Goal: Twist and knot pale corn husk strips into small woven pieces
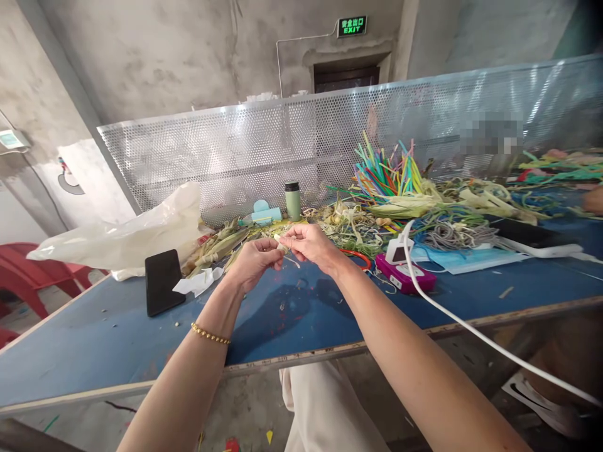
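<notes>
My left hand [257, 260] and my right hand [308, 243] meet above the blue table [117, 339], fingers pinched together on a small pale strip of leaf [284, 246]. Both hands are closed on it, fingertips almost touching. A gold bracelet [210, 334] circles my left wrist. Just behind the hands lies a heap of pale green and yellow leaf strips [348, 226]. A bundle of bright coloured strips [386, 172] stands up further back.
A black phone [162, 281] and crumpled white paper [198, 281] lie left of my hands. A magenta device [405, 276] with a white cable [471, 329] sits to the right. A green flask [293, 200], plastic bag [127, 235], perforated metal screen [235, 150] and red chair [32, 270] surround.
</notes>
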Tool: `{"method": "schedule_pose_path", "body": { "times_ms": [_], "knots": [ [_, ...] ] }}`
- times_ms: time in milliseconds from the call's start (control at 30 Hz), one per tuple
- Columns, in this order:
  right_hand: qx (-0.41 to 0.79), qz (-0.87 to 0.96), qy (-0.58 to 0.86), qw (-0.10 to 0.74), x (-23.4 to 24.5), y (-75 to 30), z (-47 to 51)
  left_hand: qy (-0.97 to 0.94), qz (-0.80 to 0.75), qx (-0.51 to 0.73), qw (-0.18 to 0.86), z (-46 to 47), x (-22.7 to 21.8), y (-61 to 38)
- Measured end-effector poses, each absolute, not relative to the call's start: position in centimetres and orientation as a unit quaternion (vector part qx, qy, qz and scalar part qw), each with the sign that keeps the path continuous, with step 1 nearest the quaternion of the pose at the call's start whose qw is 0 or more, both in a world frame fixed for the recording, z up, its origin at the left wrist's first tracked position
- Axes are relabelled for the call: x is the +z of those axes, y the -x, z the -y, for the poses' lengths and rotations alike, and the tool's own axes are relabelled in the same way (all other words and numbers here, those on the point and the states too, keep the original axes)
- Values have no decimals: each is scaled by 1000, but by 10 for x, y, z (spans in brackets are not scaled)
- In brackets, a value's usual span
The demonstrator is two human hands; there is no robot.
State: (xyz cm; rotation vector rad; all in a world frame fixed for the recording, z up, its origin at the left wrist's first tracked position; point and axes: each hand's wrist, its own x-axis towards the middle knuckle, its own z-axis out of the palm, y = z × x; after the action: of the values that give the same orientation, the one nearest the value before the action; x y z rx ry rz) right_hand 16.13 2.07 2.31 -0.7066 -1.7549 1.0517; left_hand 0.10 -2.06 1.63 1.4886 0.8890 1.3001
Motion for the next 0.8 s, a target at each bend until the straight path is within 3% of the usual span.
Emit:
{"method": "schedule_pose_path", "body": {
  "times_ms": [400, 800],
  "knots": [
    [439, 726, 273, 454, 26, -165, -19, -579, -334, 493, 557, 21, 17, 3],
    [453, 715, 296, 443, 27, -166, -17, -612, -388, 529, 442, 17, 13, 2]
  ]
}}
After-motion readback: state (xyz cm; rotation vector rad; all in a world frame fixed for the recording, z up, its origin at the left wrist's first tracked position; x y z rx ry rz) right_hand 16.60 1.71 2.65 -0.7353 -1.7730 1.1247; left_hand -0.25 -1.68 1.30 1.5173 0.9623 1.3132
